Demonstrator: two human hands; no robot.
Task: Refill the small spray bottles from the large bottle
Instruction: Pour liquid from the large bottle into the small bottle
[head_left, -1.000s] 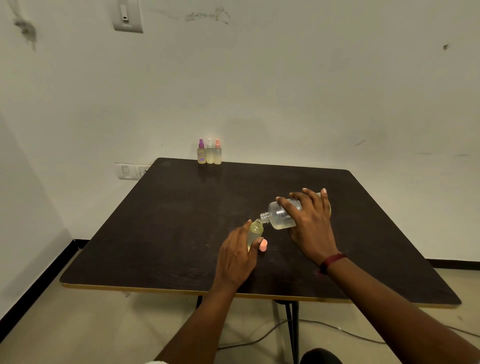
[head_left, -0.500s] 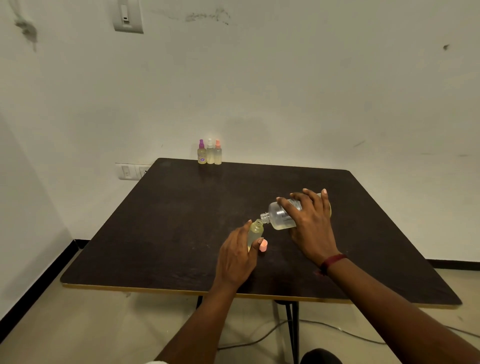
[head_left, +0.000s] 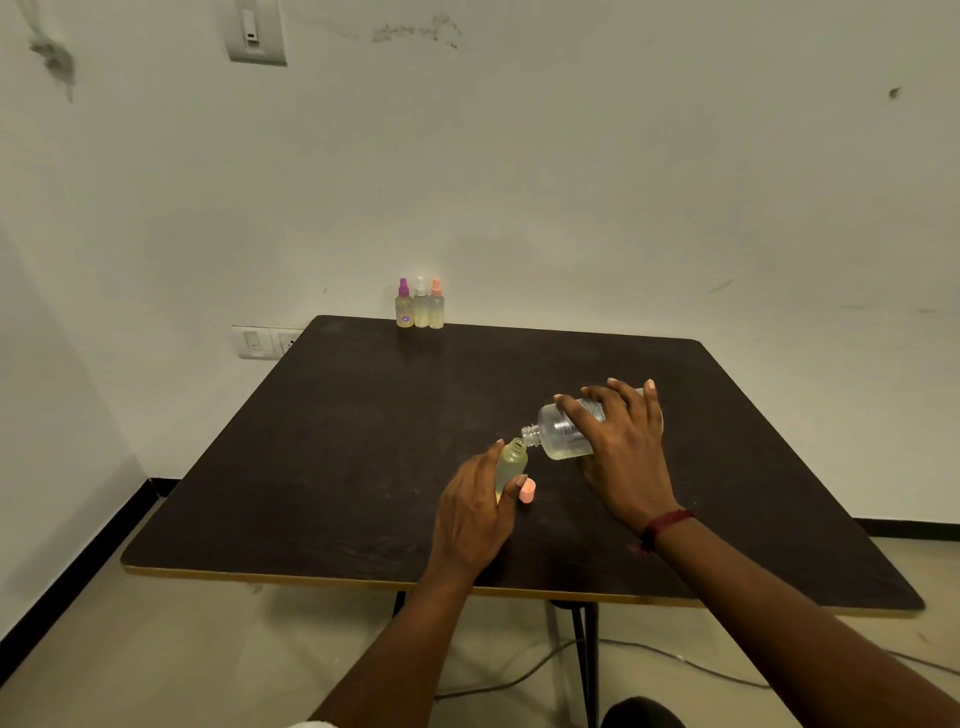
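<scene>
My left hand (head_left: 475, 512) grips a small uncapped bottle (head_left: 511, 462) of pale yellow liquid, standing on the dark table (head_left: 337, 441). My right hand (head_left: 623, 457) holds the large clear bottle (head_left: 563, 434) tipped on its side, its open neck touching the small bottle's mouth. A little yellowish liquid lies in the large bottle's lower side. A pink spray cap (head_left: 527, 490) rests on the table just right of my left thumb. Three small capped spray bottles (head_left: 420, 306) stand together at the table's far edge: purple, white and pink caps.
The wall stands right behind the table's far edge, with a socket plate (head_left: 260, 343) at the left. A cable (head_left: 519, 675) runs over the floor under the table beside its metal leg (head_left: 584, 660).
</scene>
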